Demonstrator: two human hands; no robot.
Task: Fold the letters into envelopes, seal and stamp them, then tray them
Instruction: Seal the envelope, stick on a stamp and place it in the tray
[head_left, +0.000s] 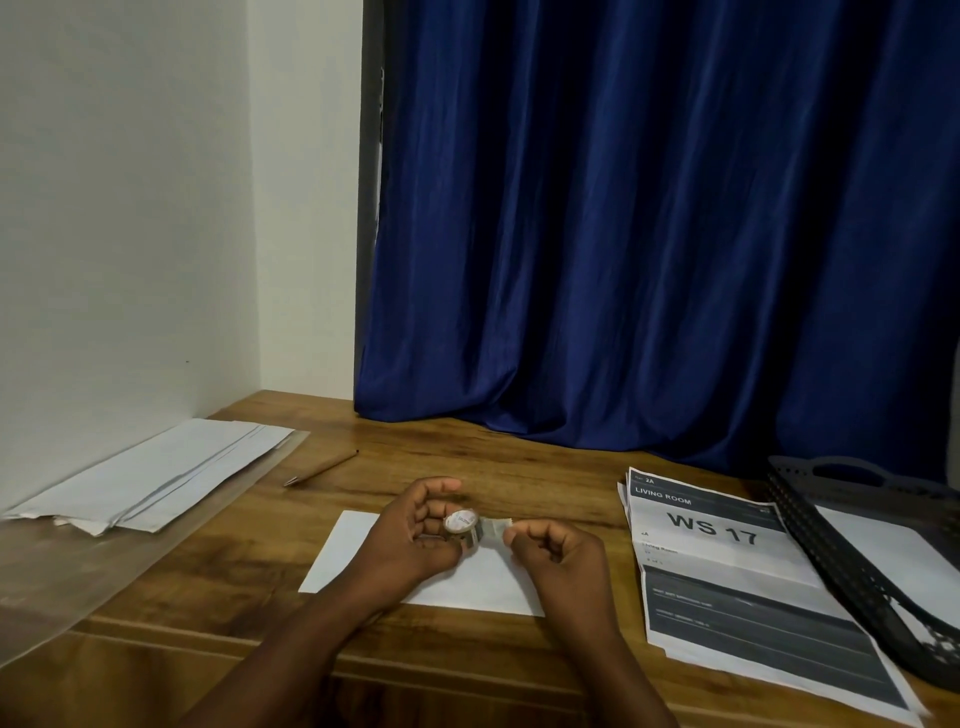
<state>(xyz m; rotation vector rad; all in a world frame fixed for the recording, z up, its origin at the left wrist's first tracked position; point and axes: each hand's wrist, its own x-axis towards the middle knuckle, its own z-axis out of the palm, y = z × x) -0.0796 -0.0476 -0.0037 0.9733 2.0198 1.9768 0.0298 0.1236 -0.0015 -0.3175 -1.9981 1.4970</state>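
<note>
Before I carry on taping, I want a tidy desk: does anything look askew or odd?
Only small things. The envelope stack at far left is fanned unevenly, and the printed sheets lie skewed, one corner past the desk edge. The left hand holds the tape roll; the right hand pulls its end.

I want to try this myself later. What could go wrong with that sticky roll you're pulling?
The strip pinched by the right hand might twist and stick to itself as it comes off the tape roll in the left hand. Both hands are off the white envelope, so it could slide on the table.
</note>
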